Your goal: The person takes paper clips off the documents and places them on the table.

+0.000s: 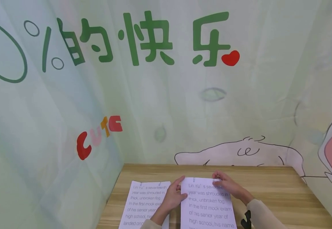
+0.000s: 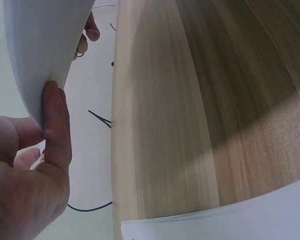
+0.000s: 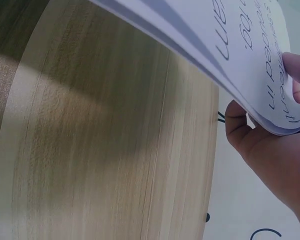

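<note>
A stack of printed sheets point(image 1: 207, 206) with paper clips along its top edge is held up over the table by both hands. My left hand point(image 1: 173, 195) pinches its left edge, thumb on the printed face and fingers behind. At the upper right corner my right hand point(image 1: 230, 186) grips the sheets, and in the right wrist view the thumb point(image 3: 297, 67) lies on the print with curled fingers beneath. Several layers show along the bent edge there. A second clipped stack of printed sheets point(image 1: 145, 198) lies on the table to the left, partly covered by my left hand and forearm.
The wooden table point(image 1: 283, 190) ends at a pale fabric wall point(image 1: 154, 95) with green characters and a cartoon drawing. Another fabric wall point(image 1: 54, 143) stands close along the left side. A small black object point(image 1: 246, 220) shows by the right sleeve.
</note>
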Demonstrator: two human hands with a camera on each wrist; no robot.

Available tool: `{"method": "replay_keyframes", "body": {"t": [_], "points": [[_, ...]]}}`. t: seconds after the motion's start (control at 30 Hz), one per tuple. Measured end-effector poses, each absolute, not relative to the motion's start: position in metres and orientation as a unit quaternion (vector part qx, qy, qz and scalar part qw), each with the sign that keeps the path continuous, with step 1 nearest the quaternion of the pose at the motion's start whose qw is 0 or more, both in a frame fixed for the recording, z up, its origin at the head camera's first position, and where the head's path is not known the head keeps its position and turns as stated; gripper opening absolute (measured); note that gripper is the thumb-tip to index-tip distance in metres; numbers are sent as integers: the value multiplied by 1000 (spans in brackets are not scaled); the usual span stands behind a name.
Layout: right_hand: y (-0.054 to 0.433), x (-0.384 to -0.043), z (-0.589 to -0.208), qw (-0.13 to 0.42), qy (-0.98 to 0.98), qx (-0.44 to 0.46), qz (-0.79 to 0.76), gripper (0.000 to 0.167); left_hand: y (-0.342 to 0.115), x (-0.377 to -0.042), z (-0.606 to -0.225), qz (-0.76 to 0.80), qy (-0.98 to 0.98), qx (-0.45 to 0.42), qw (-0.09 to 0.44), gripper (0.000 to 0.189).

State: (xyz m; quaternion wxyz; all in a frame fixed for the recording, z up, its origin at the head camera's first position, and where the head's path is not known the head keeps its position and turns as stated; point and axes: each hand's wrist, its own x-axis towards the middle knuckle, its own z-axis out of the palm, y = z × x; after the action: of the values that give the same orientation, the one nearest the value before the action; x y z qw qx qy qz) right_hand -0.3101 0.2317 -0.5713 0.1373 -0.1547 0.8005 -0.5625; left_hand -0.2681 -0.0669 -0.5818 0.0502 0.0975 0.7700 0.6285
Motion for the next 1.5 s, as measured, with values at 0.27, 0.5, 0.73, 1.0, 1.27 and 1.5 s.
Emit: {"method": "replay_keyframes", "body": {"t": [0.27, 0.5, 0.73, 1.0, 1.27, 1.5], "points": [[233, -310, -575, 141, 794, -150, -571, 19, -65, -265, -580, 628, 771, 93, 50, 81], [237, -310, -575, 155, 773, -144, -598, 21, -65, -264, -582, 639, 761, 95, 54, 82], [240, -310, -573, 129, 778, -137, -599, 14, -67, -266, -584, 638, 762, 97, 60, 80], [242, -310, -573, 102, 796, -114, -585, 15, -66, -265, -586, 638, 762, 103, 53, 78], [251, -313, -579, 55, 810, -62, -581, 25, -72, -263, -589, 635, 764, 105, 53, 78], [262, -312, -582, 60, 811, -66, -578, 26, -78, -263, -590, 641, 759, 101, 53, 78]]}}
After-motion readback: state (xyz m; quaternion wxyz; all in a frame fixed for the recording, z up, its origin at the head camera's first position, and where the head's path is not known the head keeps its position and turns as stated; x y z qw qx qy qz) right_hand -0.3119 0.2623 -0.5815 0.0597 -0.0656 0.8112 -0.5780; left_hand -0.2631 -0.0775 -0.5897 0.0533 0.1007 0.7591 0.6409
